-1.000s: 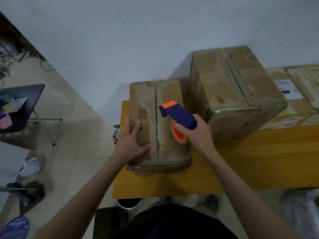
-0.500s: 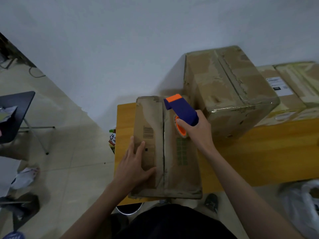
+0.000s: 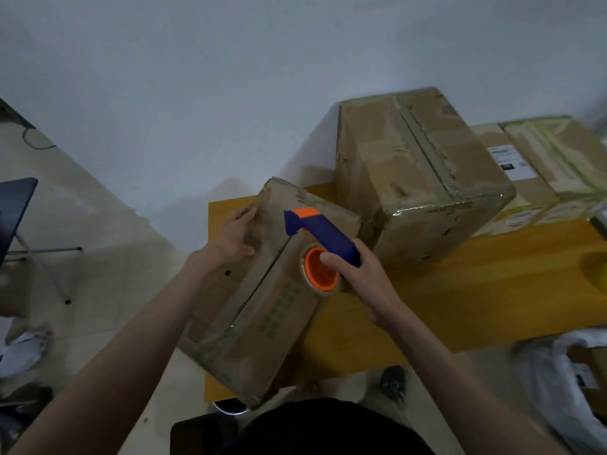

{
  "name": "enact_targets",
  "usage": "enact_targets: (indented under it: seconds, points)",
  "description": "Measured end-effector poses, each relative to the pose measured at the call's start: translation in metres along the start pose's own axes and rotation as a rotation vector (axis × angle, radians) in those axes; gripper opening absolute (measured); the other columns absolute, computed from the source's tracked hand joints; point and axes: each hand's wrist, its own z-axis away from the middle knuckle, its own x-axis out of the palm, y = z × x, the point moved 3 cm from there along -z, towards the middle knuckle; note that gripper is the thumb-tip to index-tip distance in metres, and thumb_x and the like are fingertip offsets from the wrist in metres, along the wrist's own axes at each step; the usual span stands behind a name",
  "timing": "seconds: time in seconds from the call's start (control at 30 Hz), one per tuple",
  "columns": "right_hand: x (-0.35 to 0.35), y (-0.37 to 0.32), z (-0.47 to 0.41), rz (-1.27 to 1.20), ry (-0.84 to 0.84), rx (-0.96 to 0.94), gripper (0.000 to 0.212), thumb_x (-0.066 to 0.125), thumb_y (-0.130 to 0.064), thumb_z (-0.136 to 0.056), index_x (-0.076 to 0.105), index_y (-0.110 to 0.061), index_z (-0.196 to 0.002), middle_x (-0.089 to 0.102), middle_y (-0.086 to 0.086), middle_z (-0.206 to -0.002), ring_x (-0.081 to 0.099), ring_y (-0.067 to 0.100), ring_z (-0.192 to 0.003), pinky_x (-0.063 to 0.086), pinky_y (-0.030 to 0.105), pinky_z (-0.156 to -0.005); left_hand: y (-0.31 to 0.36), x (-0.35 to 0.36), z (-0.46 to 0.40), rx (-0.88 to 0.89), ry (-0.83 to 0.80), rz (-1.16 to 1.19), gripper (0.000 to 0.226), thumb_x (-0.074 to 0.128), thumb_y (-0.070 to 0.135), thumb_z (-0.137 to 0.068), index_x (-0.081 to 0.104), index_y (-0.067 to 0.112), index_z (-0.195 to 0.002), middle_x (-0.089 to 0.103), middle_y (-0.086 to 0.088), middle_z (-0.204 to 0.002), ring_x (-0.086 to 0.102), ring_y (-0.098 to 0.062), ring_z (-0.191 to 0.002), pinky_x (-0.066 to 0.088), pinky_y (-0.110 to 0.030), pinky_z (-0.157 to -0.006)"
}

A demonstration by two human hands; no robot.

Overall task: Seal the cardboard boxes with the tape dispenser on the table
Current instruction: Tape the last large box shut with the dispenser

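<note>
Here's the long cardboard box [image 3: 262, 290], lying at a slant across the near left corner of the yellow desk [image 3: 460, 290], its near end hanging out past the desk edge. The centre seam between the two top flaps shows as a dark open line. Printing on it: a block of green marks right of the seam, too blurred to read, and a small dark mark on the left flap, also unreadable.

Left hand [image 3: 235, 236] sits on the box's far left edge, fingers [image 3: 244, 213] laid over the top flap and thumb against the cardboard, gripping that side. Right hand [image 3: 356, 275] has its fingers curled tight around the blue handle of the tape dispenser [image 3: 323, 239]. The dispenser is above the box's right flap, orange-tipped head pointing toward the far end, and its orange-cored roll of tape [image 3: 320, 272] is down by the box's right edge.

Just behind, touching the long box's far right corner, stands a big cardboard box [image 3: 423, 178], its top seam taped. Further right, flatter boxes [image 3: 538, 172] carry a white shipping label [image 3: 510, 160]; dark print on it, not legible.
</note>
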Motion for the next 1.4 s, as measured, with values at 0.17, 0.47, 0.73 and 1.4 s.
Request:
enact_targets:
  seconds: [0.17,0.47,0.73,1.4]
  points:
    - [-0.020,-0.021,0.003,0.086,0.000,-0.137,0.041,0.078,-0.037,-0.084,0.057,-0.026,-0.118,0.060,-0.011,-0.099,0.060,0.000,-0.084,0.051,0.018,-0.071,-0.005,0.008,0.015,0.128,-0.035,0.004,0.097,0.077,0.007,-0.083,0.018,0.019,-0.160,0.009,0.000,-0.167,0.019,-0.023,-0.151,0.029,-0.032,-0.114]
    - [-0.038,-0.033,0.008,0.313,-0.089,-0.270,0.041,0.082,-0.029,-0.082,0.054,-0.021,-0.111,0.059,-0.019,-0.097,0.060,0.006,-0.087,0.046,0.015,-0.072,0.026,0.000,0.034,0.185,0.074,0.240,0.052,0.069,0.020,-0.094,0.052,0.025,-0.143,0.051,0.004,-0.141,0.048,-0.018,-0.131,0.038,-0.037,-0.111]
    - [-0.040,-0.039,0.017,0.364,-0.120,-0.320,0.041,0.084,-0.024,-0.080,0.054,-0.027,-0.109,0.058,-0.026,-0.101,0.061,0.002,-0.094,0.045,0.011,-0.074,0.097,-0.024,0.046,0.129,0.177,0.771,0.020,0.061,0.030,-0.100,0.078,0.025,-0.091,0.077,0.005,-0.091,0.069,-0.013,-0.092,0.052,-0.036,-0.092]
    - [-0.057,-0.043,0.035,0.456,-0.018,-0.381,0.040,0.082,-0.034,-0.082,0.053,-0.027,-0.109,0.061,-0.014,-0.094,0.062,0.003,-0.082,0.045,0.011,-0.065,0.117,-0.009,0.012,-0.112,0.102,0.735,0.016,0.062,-0.005,-0.088,0.076,0.003,-0.086,0.070,-0.003,-0.075,0.062,-0.008,-0.073,0.051,-0.014,-0.062]
